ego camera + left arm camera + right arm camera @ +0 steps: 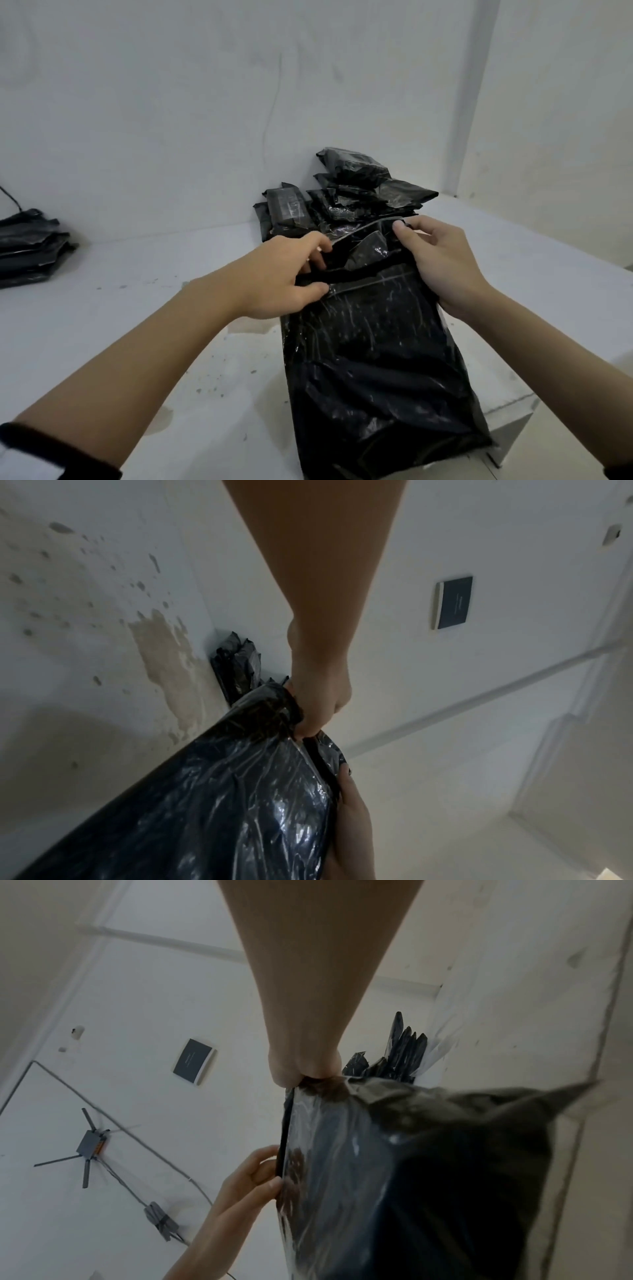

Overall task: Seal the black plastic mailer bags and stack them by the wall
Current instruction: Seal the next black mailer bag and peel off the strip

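Observation:
A long black mailer bag (370, 359) lies lengthwise on the white table (137, 308), its open flap end pointing at the wall. My left hand (323, 272) pinches the flap's left edge between thumb and fingers, where a narrow black strip (359, 269) runs across. My right hand (406, 231) pinches the flap's far right corner. The wrist views show the same holds: left hand (315, 718) and right hand (346, 785) on the bag (222, 804), and right hand (304, 1074) and left hand (270, 1169) on the bag (411, 1177). Just beyond the flap, a stack of black bags (352, 185) stands against the wall.
A second pile of black bags (27, 246) lies at the far left by the wall. The table's right edge (513, 407) runs close to the bag's near end. The white wall (205, 120) closes off the back.

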`<move>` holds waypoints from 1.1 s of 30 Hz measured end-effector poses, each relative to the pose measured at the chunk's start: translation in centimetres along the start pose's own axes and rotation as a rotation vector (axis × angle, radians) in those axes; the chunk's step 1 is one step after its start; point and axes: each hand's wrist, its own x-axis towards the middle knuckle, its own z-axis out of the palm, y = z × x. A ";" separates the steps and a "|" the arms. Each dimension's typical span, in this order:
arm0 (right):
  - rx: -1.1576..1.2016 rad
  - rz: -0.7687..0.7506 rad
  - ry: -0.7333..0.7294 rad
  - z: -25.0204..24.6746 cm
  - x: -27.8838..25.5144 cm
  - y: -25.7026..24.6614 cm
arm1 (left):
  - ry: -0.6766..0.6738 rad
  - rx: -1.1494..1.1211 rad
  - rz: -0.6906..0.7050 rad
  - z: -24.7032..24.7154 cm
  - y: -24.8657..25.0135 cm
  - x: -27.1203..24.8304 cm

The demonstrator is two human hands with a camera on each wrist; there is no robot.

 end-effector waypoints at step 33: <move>0.083 -0.003 -0.342 -2.2 -2.9 5.1 | -0.119 -0.566 -0.155 6.1 -0.3 -1.2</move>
